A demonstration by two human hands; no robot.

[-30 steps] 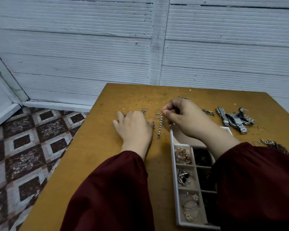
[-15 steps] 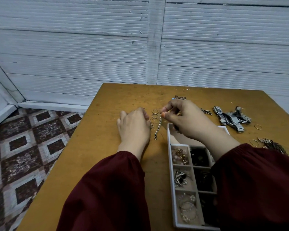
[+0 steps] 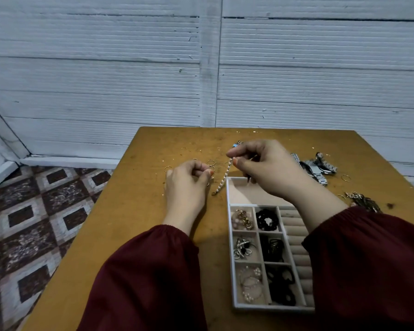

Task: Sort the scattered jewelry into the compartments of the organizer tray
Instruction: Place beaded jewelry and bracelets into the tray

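Table [image 3: 134, 211]: a wooden top on which loose pieces are spread along the far side, within reach of both hands.
Organizer tray [image 3: 230, 235]: set lengthwise at the right, under the right forearm. Small compartments are seen filled by kind, with gold and beaded pieces, silver pieces and pearl hoops in the left column and dark items in the middle one. A wide compartment lies at the far end.
Right hand [image 3: 270, 168]: held over the tray's far end, with thumb and forefinger pinched on the top of the beaded chain [image 3: 222, 180].
Left hand [image 3: 189, 182]: rested on the table left of the chain, fingers curled, thumb tip met by fingertip. Whether a ring is pinched there cannot be told.
Watches [image 3: 318, 167]: heaped beyond the tray, unsorted.
Beaded chain: hung slantwise from the pinch, its lower end at the table just left of the tray's far corner. It is judged to be lifted by one end so that it straightens for the wide compartment.
Thin hoops [image 3: 210, 162]: laid flat beside the left fingertips, likely next to be gathered.
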